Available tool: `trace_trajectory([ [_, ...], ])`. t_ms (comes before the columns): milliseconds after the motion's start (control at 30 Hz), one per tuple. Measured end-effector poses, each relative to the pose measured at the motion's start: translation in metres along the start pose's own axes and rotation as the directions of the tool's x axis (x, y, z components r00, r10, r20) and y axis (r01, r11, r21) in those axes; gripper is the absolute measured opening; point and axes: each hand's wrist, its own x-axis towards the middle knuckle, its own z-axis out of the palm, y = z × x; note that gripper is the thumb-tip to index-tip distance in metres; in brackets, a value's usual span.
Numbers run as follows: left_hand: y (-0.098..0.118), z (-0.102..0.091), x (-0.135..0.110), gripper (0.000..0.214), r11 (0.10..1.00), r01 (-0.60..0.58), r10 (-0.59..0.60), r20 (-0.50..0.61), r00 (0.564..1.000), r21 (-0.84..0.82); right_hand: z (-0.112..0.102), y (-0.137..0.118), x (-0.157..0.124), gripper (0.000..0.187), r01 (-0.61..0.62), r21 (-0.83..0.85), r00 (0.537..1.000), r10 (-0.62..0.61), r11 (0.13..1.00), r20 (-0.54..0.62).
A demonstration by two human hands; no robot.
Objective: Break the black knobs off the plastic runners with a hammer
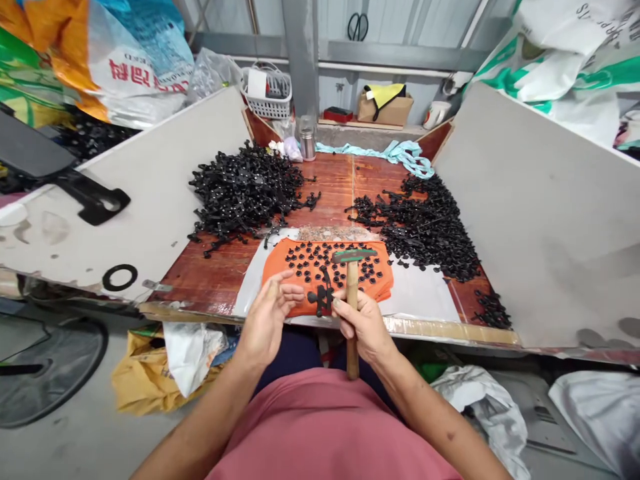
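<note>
Taking the orange cloth (275,263) as the centre of the clock, holds a hammer (352,283) with the right hand (367,323), at about 5 o'clock, with fingers closed around the wooden handle. Points the hammer head over the cloth toward 12 o'clock and the handle's end toward 6 o'clock, in front of the pink shirt (325,427). Has the left hand (267,310) at 8 o'clock, free of any object, with fingers apart and a little bent. Shows between both hands, at 6 o'clock, a branched black piece (320,300), very near the right fingertips; cannot tell whether pinched by these or only lying on the cloth.

Carries on the cloth many small black pieces (299,264), spread with small gaps. Shows under the cloth a white sheet (425,293), laid upon the reddish-brown surface (330,180). On this surface, bears also a high heap of black parts (245,193) at 10 to 11 o'clock, a wider heap (427,230) at 2 o'clock, and a small group (493,310) past 3 o'clock. Farther away, shows a metal flask (308,143) just before 12 o'clock and a pale blue cloth strip (403,155) at 1 o'clock.
</note>
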Motion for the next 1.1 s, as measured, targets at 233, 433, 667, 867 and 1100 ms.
trace_trajectory([
  [233, 0.012, 0.000, -0.010, 0.034, 0.982, -0.092, 0.008, 0.454, 0.891, 0.163, 0.006, -0.004, -0.007, 0.039, -0.067, -0.049, 0.988, 0.073, 0.997, 0.133],
  [433, 0.042, -0.028, -0.001, 0.036, 0.732, -0.246, 0.064, 0.295, 0.953, 0.636, -0.014, -0.002, -0.011, 0.039, 0.032, -0.241, 0.999, -0.041, 0.970, -0.032],
  [667, 0.048, -0.061, 0.053, 0.038, 0.325, -0.359, -0.095, 0.408, 0.908, 0.875, -0.048, 0.006, -0.037, 0.013, 0.110, -0.797, 0.991, 0.000, 0.594, 0.137],
  [867, 0.040, -0.052, 0.065, 0.033, 0.174, -0.280, -0.070, 0.296, 0.953, 0.944, -0.042, 0.013, -0.037, 0.014, 0.136, -0.913, 0.990, -0.008, 0.385, 0.144],
  [1100, 0.055, -0.059, 0.080, 0.036, 0.390, -0.322, -0.150, 0.405, 0.902, 0.863, -0.039, 0.017, -0.028, 0.015, 0.159, -0.926, 0.985, 0.002, 0.341, 0.170],
])
